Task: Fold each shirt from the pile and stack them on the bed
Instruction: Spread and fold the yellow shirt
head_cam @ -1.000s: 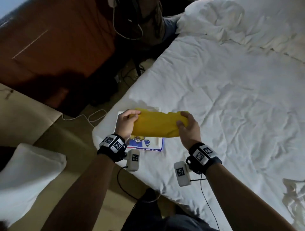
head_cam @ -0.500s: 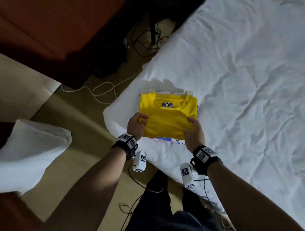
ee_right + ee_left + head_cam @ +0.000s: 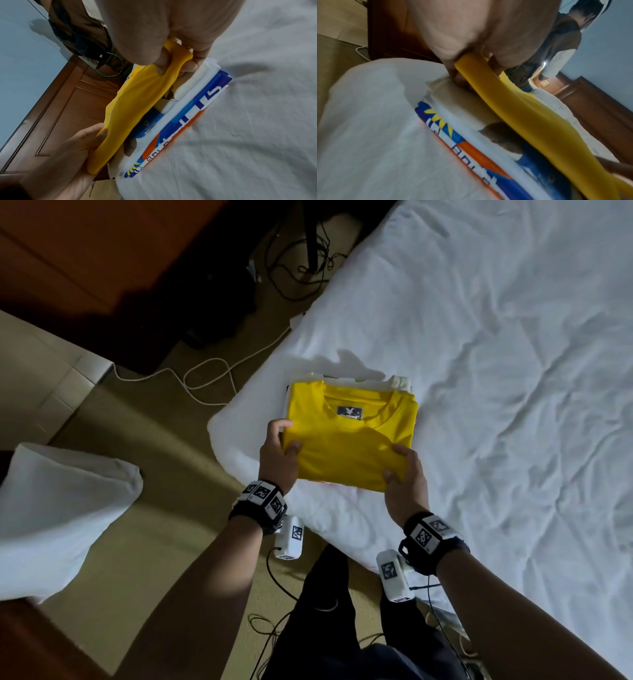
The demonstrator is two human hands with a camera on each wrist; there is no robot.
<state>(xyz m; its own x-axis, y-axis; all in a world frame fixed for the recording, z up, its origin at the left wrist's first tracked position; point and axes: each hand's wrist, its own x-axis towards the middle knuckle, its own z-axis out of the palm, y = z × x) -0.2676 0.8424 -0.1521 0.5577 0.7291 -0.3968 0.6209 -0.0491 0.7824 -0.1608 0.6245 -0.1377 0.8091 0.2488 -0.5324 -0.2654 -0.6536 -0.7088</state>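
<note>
My head camera looks steeply down at the bed point(image 3: 479, 337) corner; both wrist cameras sit close, facing along my hands, sharing the yellow shirt point(image 3: 349, 440) and stack point(image 3: 197, 97).

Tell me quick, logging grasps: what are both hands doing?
Left hand: grips the folded yellow shirt.
Right hand: grips the same shirt's near edge.

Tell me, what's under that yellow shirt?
Under the yellow shirt, gripped by the left hand and right hand, lies a stack of folded shirts: white ones and one printed blue and orange. Their fronts are covered.
</note>
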